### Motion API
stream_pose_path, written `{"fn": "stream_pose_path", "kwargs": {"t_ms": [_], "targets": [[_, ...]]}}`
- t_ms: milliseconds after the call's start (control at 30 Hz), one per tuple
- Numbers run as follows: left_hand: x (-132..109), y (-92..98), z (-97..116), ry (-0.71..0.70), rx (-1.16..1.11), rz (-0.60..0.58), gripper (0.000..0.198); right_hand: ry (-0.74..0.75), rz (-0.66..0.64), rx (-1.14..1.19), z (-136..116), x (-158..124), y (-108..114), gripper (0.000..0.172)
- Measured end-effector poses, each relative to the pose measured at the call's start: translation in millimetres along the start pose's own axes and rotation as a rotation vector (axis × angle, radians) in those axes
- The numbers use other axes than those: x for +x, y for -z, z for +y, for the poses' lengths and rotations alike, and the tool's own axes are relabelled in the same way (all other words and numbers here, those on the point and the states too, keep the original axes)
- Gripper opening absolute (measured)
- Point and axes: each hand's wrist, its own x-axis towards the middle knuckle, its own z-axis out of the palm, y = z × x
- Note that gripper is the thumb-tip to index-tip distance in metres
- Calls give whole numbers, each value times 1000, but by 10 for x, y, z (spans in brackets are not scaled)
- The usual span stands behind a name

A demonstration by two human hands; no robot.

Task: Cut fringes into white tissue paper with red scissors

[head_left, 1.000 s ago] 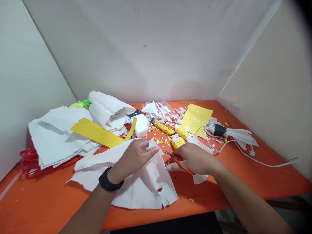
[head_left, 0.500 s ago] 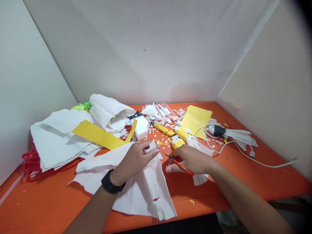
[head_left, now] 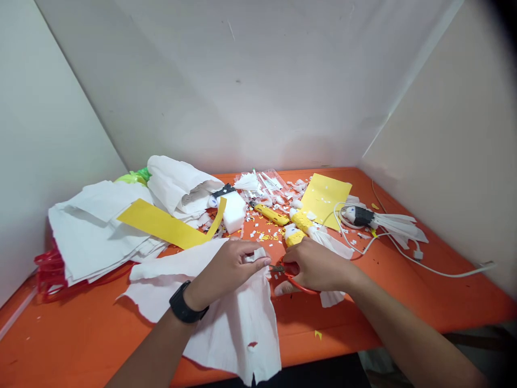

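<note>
My left hand point(head_left: 232, 269) pinches a folded edge of a white crepe paper sheet point(head_left: 238, 328), which spreads over the table's front and has a small tear near its lower end. My right hand point(head_left: 315, 269) grips red-handled scissors point(head_left: 304, 286) with fingers in the loops. The blade tips point left, close to the paper edge beside my left thumb. Just beyond my right hand lies a yellow-bodied fish figure point(head_left: 296, 236) with a white head; my hand partly covers it. A second yellow fish figure point(head_left: 307, 222) with a white paper tail lies behind it.
White paper sheets point(head_left: 97, 231) and a yellow strip point(head_left: 161, 223) lie on the left. A white foam block point(head_left: 234, 213), yellow utility knife point(head_left: 271, 214), scattered scraps and a yellow sheet point(head_left: 327, 196) are at the back. A black-bodied fish figure point(head_left: 363, 216) and white cable point(head_left: 440, 274) lie right.
The scissors' tips have come up to the paper edge at my left hand. My left hand has shifted slightly right, and the hanging paper has swung left and toward me.
</note>
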Motion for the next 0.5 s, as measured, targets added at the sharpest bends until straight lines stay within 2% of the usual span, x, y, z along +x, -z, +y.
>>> {"fn": "stream_pose_path", "kwargs": {"t_ms": [133,500], "targets": [[3,-16,7,-11,-23,-32,33,-40,-10,1,0,13,-41,63],[4,-6,-12,16,-2,44,35,-14,-78,54,27,-28,44,65]]}}
